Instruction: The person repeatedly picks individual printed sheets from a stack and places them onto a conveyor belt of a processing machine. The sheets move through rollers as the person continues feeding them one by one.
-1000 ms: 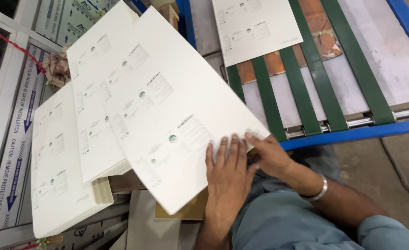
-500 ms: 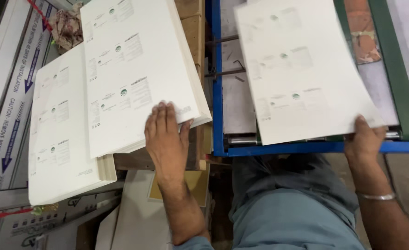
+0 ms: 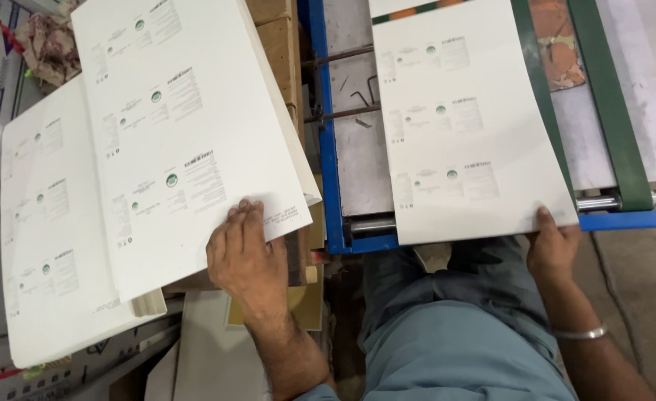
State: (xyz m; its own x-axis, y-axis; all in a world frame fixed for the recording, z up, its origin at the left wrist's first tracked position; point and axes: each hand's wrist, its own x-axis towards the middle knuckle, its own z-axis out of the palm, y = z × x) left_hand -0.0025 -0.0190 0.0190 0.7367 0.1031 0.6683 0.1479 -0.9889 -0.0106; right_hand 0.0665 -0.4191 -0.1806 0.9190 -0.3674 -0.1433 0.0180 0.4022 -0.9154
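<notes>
My left hand [image 3: 246, 256] lies flat, palm down, on the near corner of the top white printed sheet [image 3: 187, 141] of a stack to my left. My right hand [image 3: 553, 249] holds the near right corner of a single white printed sheet [image 3: 469, 126], thumb on top. That sheet rests on a machine table with a blue frame [image 3: 332, 148] and green belts [image 3: 610, 96]. A second, lower stack of printed sheets [image 3: 42, 223] lies further left, partly under the first.
Another sheet [image 3: 417, 6] shows at the top edge of the machine table. Brown cardboard boxes [image 3: 280, 37] stand between the stack and the blue frame. My blue-grey trousers [image 3: 454, 334] fill the lower middle. A metal roller [image 3: 625, 199] runs along the table's near edge.
My right hand has carried one sheet from the left stack onto the machine table and pushed it forward. My left hand has stayed on the stack's near corner.
</notes>
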